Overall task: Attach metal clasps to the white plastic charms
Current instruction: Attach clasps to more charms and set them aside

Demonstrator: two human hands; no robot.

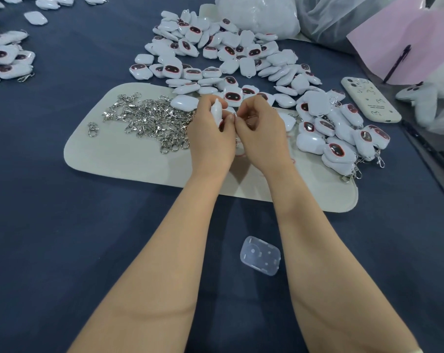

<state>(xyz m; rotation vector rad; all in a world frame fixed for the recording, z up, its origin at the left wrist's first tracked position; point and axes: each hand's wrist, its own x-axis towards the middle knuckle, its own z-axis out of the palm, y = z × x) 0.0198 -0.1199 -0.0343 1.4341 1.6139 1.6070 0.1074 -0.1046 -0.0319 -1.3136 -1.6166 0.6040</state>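
My left hand grips a white plastic charm upright over the beige mat. My right hand pinches a small metal clasp right against the charm; most of the clasp is hidden by my fingers. A pile of loose metal clasps lies on the mat to the left of my hands. Behind my hands spreads a big heap of white charms with dark red-rimmed faces. To the right, several charms with clasps on them are stacked.
A clear plastic lid lies on the dark blue table between my forearms. A phone in a cream case lies at the right. White plastic bags and a pink sheet sit at the back. More charms lie far left.
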